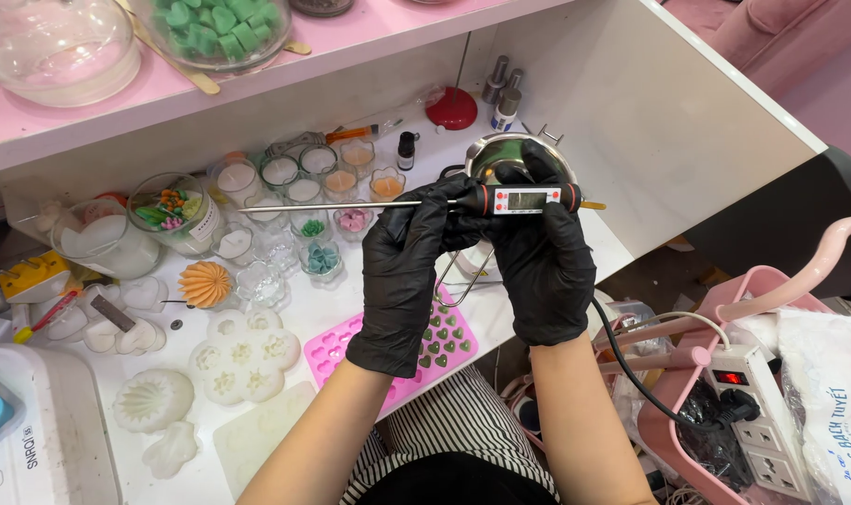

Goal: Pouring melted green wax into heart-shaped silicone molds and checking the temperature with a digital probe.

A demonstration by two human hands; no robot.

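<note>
Both my hands wear black gloves and hold a digital probe thermometer point(522, 198) level above the white worktop. My right hand point(540, 252) grips its black handle around the small display. My left hand point(408, 266) pinches the handle's front end, where the thin metal probe point(332, 205) sticks out to the left. Behind the hands stands a steel melting pot point(509, 152), partly hidden by them. Below the hands lies a pink silicone mould point(435, 351) with small heart cavities holding dark green wax.
Several small glass candle cups point(304, 182) fill the worktop's back. White silicone moulds point(243, 353) and an orange ridged candle point(205, 283) lie at the left. A jar of decorations point(173, 211), a power strip point(760, 416) at right, and a pink shelf point(257, 70) overhead.
</note>
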